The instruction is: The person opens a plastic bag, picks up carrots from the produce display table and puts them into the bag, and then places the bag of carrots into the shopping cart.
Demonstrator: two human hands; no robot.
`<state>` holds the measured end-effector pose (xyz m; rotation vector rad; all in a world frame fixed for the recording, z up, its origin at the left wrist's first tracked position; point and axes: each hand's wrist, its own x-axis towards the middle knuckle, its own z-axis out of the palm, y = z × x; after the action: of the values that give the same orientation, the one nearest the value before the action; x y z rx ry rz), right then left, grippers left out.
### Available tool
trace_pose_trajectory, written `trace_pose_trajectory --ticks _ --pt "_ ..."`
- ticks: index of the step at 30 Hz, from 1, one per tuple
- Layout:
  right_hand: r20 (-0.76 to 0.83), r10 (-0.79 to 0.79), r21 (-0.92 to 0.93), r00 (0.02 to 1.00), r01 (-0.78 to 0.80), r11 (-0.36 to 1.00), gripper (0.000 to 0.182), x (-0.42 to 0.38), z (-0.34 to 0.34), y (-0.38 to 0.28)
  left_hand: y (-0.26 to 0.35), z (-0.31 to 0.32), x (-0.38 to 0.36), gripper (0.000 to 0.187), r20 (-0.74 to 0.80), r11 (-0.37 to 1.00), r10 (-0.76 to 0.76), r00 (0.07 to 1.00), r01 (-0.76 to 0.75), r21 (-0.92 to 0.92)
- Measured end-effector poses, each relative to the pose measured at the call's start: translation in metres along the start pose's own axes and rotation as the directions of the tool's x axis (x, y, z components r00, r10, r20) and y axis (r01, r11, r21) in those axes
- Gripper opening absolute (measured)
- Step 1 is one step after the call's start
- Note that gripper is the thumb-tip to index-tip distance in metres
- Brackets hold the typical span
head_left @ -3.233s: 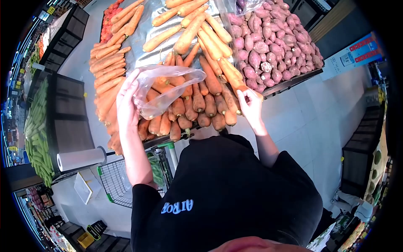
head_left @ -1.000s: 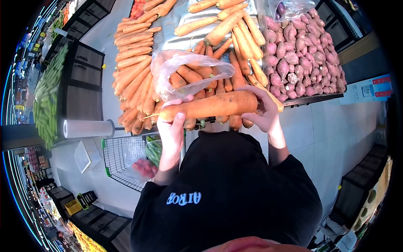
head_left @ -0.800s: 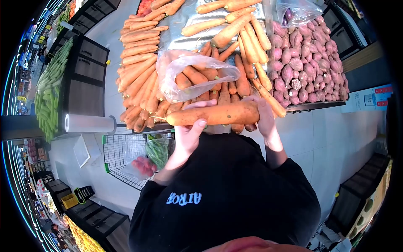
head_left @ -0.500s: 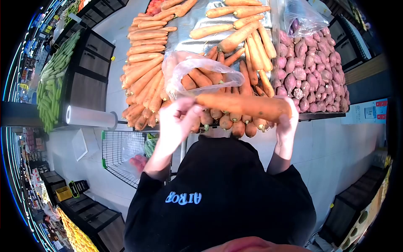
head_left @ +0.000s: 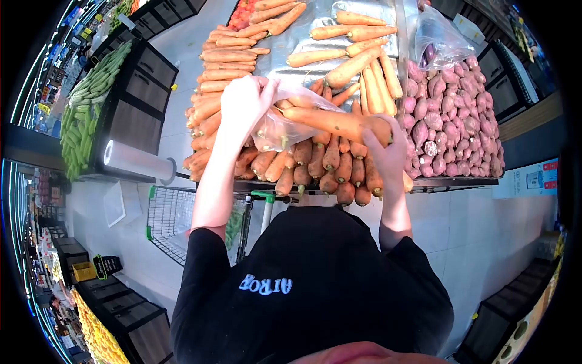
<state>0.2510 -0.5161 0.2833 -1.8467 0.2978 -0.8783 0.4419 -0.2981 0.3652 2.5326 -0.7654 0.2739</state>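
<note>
My right hand (head_left: 388, 148) is closed round the thick end of a large carrot (head_left: 330, 121), whose thin tip points left into the mouth of a clear plastic bag (head_left: 276, 134). Up at the bag's rim, the fingers of my left hand (head_left: 251, 94) pinch the film and hold it raised. The bag hangs over the heap of carrots (head_left: 330, 158) on the display stand. Other carrots (head_left: 227, 57) lie stacked in rows on the left side, and more rest on the silver sheet (head_left: 297, 36) beyond the bag.
Purple sweet potatoes (head_left: 448, 115) fill the right side of the stand, with a bag of eggplants (head_left: 429, 54) above them. A wire shopping cart (head_left: 176, 215) stands below left, near a roll of plastic bags (head_left: 136, 161). Green vegetables (head_left: 91, 115) lie on another stand.
My left hand has moved up and away, lifting the bag's rim. My right hand has shifted left and slightly up with the carrot, its tip now at the bag's mouth.
</note>
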Motion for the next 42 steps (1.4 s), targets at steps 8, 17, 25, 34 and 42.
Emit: trace_pose_trajectory --ticks 8,17,25,34,42 --pt "0.013 -0.358 -0.329 0.934 0.342 0.880 0.054 0.020 0.118 -0.011 0.012 -0.003 -0.006 0.035 -0.143 0.967 0.066 0.988 -0.098 -0.233" --pt "0.310 -0.326 -0.312 0.893 0.419 0.853 0.074 -0.016 0.102 0.030 -0.027 0.006 -0.014 0.032 -0.282 0.905 0.024 0.959 -0.140 -0.401" --pt "0.126 -0.369 -0.434 0.921 0.386 0.814 0.076 -0.009 0.076 0.078 -0.009 0.020 -0.051 0.024 -0.227 0.894 -0.005 0.974 -0.098 -0.437" --pt "0.057 -0.270 -0.299 0.961 0.275 0.914 0.030 0.019 0.105 0.080 -0.034 0.037 -0.133 0.014 -0.266 0.836 -0.038 0.963 -0.115 -0.536" --pt "-0.036 -0.019 0.013 0.999 0.019 1.000 0.047 0.046 0.136 0.053 -0.116 0.083 -0.323 0.018 0.035 0.680 -0.503 0.863 0.420 -0.601"
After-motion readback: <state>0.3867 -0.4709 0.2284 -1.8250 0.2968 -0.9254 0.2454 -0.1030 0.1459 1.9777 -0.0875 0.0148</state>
